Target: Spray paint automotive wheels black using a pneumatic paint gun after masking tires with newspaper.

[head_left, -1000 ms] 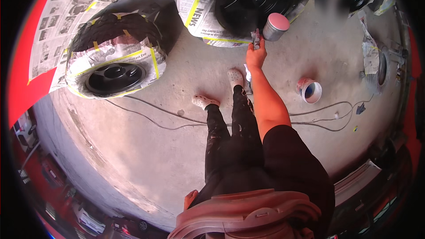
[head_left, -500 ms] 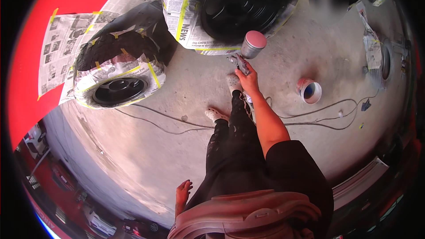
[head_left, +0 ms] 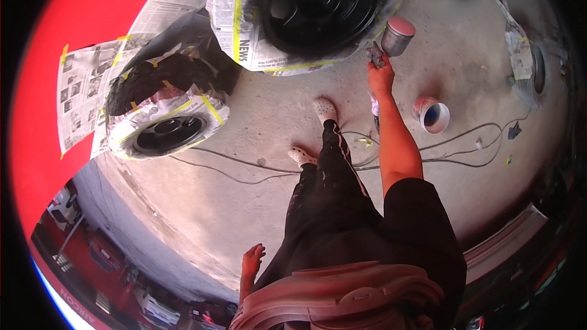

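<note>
My right hand (head_left: 381, 76) is closed around a spray gun (head_left: 375, 55), its arm stretched forward. The gun's metal paint cup (head_left: 397, 38) has a pinkish lid and sits at the gun's upper right. Just left of the gun is a black wheel (head_left: 318, 9), its tyre masked with newspaper (head_left: 227, 24) and yellow tape. A second black wheel (head_left: 169, 134), wrapped the same way, is farther left. My left hand (head_left: 252, 261) hangs low by my left side with nothing in it, the fingers loosely bent and partly apart.
A white bucket (head_left: 435, 118) with dark contents and reddish stains stands on the concrete floor. A hose (head_left: 455, 140) loops over the floor behind my feet. A red panel (head_left: 92, 0) edged with newspaper rises at left. More papered wheels (head_left: 538, 76) stand at right.
My right hand and the spray gun have swung right and slightly forward, away from the big wheel's near edge. The whole view has shifted a little. My left hand stays low.
</note>
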A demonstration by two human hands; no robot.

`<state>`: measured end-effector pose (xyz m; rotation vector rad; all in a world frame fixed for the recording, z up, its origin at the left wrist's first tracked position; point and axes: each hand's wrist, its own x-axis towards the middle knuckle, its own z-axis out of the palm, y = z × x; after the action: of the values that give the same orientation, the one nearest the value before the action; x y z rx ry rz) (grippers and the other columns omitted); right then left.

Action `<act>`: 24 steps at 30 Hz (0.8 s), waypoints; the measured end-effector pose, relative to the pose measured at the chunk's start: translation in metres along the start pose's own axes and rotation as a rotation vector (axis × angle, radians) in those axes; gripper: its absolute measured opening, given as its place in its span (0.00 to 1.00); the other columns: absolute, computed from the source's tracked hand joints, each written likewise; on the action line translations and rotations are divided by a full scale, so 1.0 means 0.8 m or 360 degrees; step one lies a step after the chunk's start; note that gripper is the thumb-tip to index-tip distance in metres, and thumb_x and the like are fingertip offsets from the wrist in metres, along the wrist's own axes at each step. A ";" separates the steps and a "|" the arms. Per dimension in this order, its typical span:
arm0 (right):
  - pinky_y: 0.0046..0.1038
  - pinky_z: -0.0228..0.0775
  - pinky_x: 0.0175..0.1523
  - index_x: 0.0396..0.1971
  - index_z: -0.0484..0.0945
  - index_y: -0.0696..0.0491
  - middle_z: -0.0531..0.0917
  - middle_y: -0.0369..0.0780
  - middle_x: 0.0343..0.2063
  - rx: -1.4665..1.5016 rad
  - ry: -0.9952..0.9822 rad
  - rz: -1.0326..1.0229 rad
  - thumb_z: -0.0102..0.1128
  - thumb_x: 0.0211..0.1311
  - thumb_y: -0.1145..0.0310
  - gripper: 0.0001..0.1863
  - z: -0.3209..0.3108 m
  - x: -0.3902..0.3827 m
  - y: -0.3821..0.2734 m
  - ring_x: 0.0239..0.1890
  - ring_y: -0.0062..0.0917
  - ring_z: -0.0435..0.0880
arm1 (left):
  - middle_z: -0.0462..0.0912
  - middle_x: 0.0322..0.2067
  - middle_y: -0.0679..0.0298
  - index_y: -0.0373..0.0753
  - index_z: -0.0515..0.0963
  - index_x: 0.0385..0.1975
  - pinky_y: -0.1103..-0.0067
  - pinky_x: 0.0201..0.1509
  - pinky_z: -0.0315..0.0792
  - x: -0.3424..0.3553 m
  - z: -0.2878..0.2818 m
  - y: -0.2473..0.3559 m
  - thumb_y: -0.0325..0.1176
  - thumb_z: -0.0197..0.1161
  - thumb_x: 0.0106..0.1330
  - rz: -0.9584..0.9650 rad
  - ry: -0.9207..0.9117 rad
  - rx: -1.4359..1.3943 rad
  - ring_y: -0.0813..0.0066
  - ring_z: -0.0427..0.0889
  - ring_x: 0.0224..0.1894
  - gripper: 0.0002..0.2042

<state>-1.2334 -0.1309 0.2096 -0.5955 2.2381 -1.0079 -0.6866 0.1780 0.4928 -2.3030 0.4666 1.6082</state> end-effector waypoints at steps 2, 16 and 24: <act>0.36 0.77 0.44 0.55 0.75 0.51 0.85 0.48 0.41 -0.0031 -0.0321 0.0070 0.64 0.55 0.71 0.25 -0.003 0.020 0.003 0.41 0.42 0.85 | 0.82 0.51 0.57 0.35 0.72 0.60 0.71 0.46 0.74 0.009 -0.002 0.003 0.51 0.57 0.68 0.0035 -0.0023 -0.0101 0.65 0.82 0.52 0.29; 0.37 0.71 0.56 0.59 0.73 0.49 0.82 0.53 0.48 -0.0089 -0.0258 0.0294 0.67 0.53 0.65 0.30 -0.003 0.068 0.011 0.53 0.44 0.81 | 0.82 0.51 0.58 0.35 0.72 0.60 0.71 0.45 0.74 0.007 0.004 -0.010 0.50 0.58 0.68 0.0014 -0.0039 -0.0021 0.65 0.82 0.52 0.28; 0.23 0.73 0.21 0.49 0.73 0.52 0.83 0.35 0.34 0.0893 0.0409 -0.0153 0.63 0.59 0.76 0.18 -0.057 0.112 -0.052 0.27 0.20 0.81 | 0.83 0.49 0.58 0.34 0.73 0.59 0.73 0.43 0.74 0.023 0.006 0.002 0.50 0.58 0.68 0.0104 -0.0058 -0.0021 0.65 0.83 0.50 0.27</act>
<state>-1.3221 -0.1875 0.2352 -0.3368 2.0031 -1.7583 -0.6852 0.1770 0.4735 -2.2862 0.5296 1.6851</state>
